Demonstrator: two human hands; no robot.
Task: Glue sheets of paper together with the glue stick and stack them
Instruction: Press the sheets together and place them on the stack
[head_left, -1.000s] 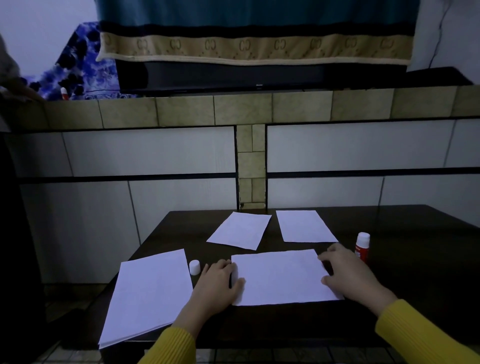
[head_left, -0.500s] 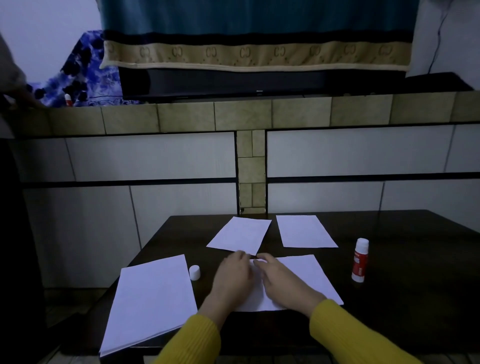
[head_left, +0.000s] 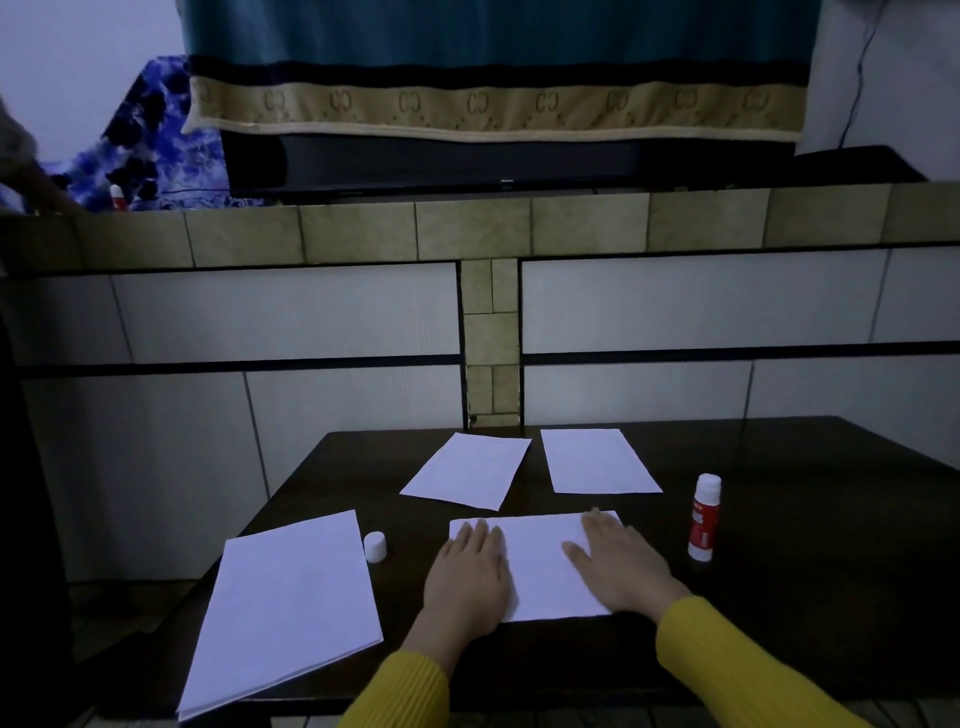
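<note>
Pressing sheet (head_left: 540, 566): two hands, left (head_left: 470, 577), right (head_left: 621, 564); one glue stick (head_left: 704, 517).

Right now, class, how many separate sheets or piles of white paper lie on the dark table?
4: a pile at front left, one sheet under both hands, two sheets at the back, left and right. Layers within each cannot be counted.

Head-worn view, looking forward and down

One wide-angle camera sits close above the dark wooden table (head_left: 779, 571), facing the pale tiled wall (head_left: 285, 312) beyond.
</note>
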